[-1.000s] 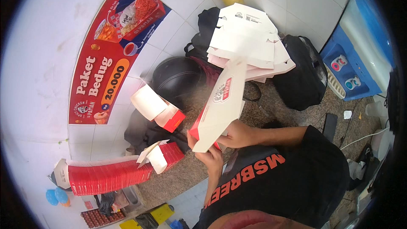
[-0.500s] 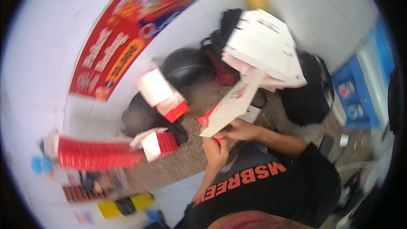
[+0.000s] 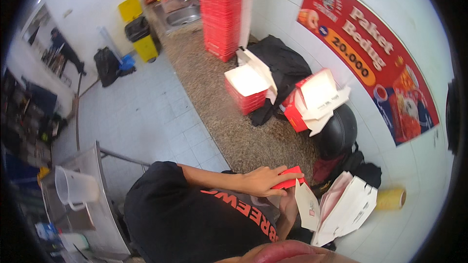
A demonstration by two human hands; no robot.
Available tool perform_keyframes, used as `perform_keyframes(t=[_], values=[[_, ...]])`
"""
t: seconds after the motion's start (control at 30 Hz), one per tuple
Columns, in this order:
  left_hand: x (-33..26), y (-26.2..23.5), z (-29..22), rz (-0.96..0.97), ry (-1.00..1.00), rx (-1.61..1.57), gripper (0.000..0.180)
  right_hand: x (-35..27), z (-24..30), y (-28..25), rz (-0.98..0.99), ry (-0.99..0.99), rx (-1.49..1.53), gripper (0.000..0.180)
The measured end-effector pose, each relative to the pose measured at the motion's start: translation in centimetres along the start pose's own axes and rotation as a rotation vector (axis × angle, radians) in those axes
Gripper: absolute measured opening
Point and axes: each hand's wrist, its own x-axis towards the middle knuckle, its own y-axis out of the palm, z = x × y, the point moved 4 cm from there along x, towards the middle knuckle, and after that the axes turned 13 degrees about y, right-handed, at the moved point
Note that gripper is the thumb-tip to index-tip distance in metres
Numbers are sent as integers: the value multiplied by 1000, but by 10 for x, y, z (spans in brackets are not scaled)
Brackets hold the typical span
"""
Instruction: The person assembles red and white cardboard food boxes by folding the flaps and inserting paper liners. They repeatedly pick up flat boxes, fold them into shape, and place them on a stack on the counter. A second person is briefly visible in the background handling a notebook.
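Observation:
Between my hands is a red and white folding carton point(image 3: 307, 207), its white flap hanging open to the right. My left hand point(image 3: 265, 181) reaches across from the left, its fingers closed over the carton's red side. Below it, my right hand point(image 3: 288, 205) grips the carton from underneath, with its fingertips partly hidden. White paper bags point(image 3: 347, 209) lie just right of the carton. Farther off on the speckled counter point(image 3: 214, 102) are a stack of red cartons with a white top point(image 3: 246, 80) and another group of open red and white cartons point(image 3: 319, 97).
A tall stack of red cartons point(image 3: 223, 14) rises near a metal sink point(image 3: 183, 18). A black helmet-like dome point(image 3: 337, 129) and dark cloth point(image 3: 280, 56) lie along the wall. At left stand a metal table point(image 3: 105, 199) with a clear jug point(image 3: 75, 187), and a yellow bin point(image 3: 144, 44).
The view has swung round, so the sink and floor show more. The carton's long white panel stood out ahead of my hands earlier; now my left hand lies over its red side.

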Motion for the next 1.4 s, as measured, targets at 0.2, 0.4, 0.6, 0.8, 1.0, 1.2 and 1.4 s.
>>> perform_keyframes(t=[0.2,0.4,0.6,0.8,1.0,1.2,1.4], values=[[-14,9,17,-110,36,39,76,-3,28,32,107,-13,-14,47],[-22,6,17,-211,-17,-41,73,9,27,56,-112,-134,-334,40],[-29,23,84,-455,-110,-670,65,3,71,77,127,-195,-841,28],[-88,23,148,-128,-613,-1465,81,-42,144,73,456,-440,-1506,45],[-112,20,150,76,-695,-1391,95,-37,113,91,457,-683,-1715,32],[-74,-79,85,-357,196,-350,64,-37,105,154,470,-393,-1578,13],[-88,-93,53,50,320,-798,51,-35,114,204,508,-117,-1526,9]])
